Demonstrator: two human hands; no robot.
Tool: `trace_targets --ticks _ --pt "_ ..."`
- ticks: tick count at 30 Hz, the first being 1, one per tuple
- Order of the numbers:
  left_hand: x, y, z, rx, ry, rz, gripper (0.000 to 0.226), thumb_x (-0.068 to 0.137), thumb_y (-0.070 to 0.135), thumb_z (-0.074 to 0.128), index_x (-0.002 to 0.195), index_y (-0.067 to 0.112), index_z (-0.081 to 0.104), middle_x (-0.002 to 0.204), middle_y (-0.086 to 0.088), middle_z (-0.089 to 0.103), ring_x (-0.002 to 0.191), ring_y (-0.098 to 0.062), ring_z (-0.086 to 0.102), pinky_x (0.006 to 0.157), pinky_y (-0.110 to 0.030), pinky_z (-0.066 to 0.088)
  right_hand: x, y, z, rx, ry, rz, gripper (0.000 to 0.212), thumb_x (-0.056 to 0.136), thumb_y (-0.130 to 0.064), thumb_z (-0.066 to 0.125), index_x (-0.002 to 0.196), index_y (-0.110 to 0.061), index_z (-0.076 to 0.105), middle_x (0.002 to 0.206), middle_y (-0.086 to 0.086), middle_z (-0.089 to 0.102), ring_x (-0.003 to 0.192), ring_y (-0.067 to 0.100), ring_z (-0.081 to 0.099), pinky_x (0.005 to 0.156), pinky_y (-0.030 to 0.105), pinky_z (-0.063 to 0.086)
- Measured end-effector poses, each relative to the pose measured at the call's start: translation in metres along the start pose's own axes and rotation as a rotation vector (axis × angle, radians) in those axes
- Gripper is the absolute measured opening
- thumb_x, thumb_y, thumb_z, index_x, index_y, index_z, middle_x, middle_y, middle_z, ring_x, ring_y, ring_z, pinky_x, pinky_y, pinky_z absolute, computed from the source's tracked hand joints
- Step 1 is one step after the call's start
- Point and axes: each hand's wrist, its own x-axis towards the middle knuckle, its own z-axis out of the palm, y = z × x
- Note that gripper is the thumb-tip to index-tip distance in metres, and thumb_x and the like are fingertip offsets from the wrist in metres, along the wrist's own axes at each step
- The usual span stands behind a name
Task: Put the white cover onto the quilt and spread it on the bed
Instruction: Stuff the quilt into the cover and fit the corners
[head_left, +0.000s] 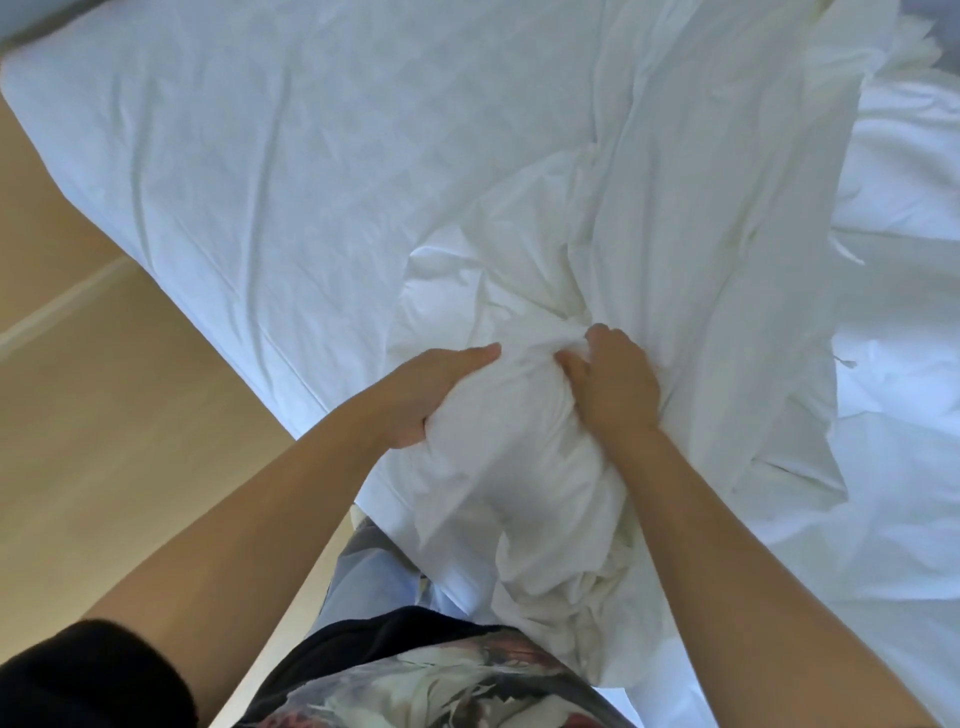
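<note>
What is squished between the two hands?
In the head view, a bunched lump of the white cover lies between the left hand and the right hand, and both hands grip it.

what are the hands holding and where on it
The white cover, at a bunched-up part: the left hand grips the bunch's left side, the right hand clutches folds at its top.

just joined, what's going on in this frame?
A person stands at the edge of the bed. The left hand grips a bunched wad of the white cover from the side; the right hand curls its fingers into the same fabric. The rest trails crumpled across the bed, not yet spread. Whether the quilt is inside the wad cannot be told.
</note>
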Motion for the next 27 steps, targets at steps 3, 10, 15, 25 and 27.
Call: trace_targets --ticks 3,10,15,25,27 --pt "0.006 0.005 -0.002 -0.141 0.071 0.038 0.019 0.091 0.034 0.059 0.095 0.017 0.066 0.09 0.0 0.069 0.072 -0.004 0.068 0.063 -0.018 0.052 -0.025 -0.019 0.0 -0.011 0.222 -0.079 0.051 0.085 -0.019 0.054 0.135 -0.01 0.043 0.128 0.012 0.046 0.119 0.03 0.04 0.098 0.036 0.027" --pt "0.028 0.007 0.01 0.19 0.139 0.184 0.022 0.095 0.031 0.052 0.102 0.015 0.064 0.087 0.004 0.062 0.087 -0.012 0.06 0.066 -0.012 0.042 -0.076 -0.061 0.014 0.723 0.063 0.102 0.044 0.087 -0.054 0.048 0.104 -0.014 0.05 0.098 -0.003 0.053 0.093 0.013 0.051 0.085 0.026 0.04" --pt "0.033 0.023 0.013 0.23 0.056 0.145 0.036 0.097 0.039 0.049 0.07 0.017 0.06 0.053 0.008 0.061 0.048 -0.002 0.058 0.043 -0.01 0.041 -0.067 -0.062 0.01 0.889 0.08 0.175 0.036 0.101 -0.031 0.038 0.069 -0.014 0.041 0.064 -0.008 0.046 0.058 0.004 0.043 0.06 0.019 0.036" --pt "0.043 0.0 0.008 0.619 0.32 0.593 0.033 0.094 0.026 0.055 0.064 0.021 0.04 0.062 0.008 0.043 0.056 -0.005 0.04 0.056 -0.016 0.032 -0.079 -0.051 0.002 0.979 0.121 0.279 0.036 0.099 -0.028 0.044 0.067 -0.011 0.04 0.063 -0.003 0.04 0.056 0.003 0.037 0.056 0.016 0.034" --pt "0.021 0.003 -0.001 0.415 0.295 0.507 0.034 0.091 0.029 0.059 0.062 0.018 0.043 0.058 0.008 0.043 0.056 -0.008 0.04 0.058 -0.019 0.034 -0.075 -0.06 0.005 0.916 0.163 0.228 0.039 0.099 -0.027 0.045 0.063 -0.016 0.033 0.058 -0.008 0.035 0.054 0.002 0.033 0.055 0.017 0.032"
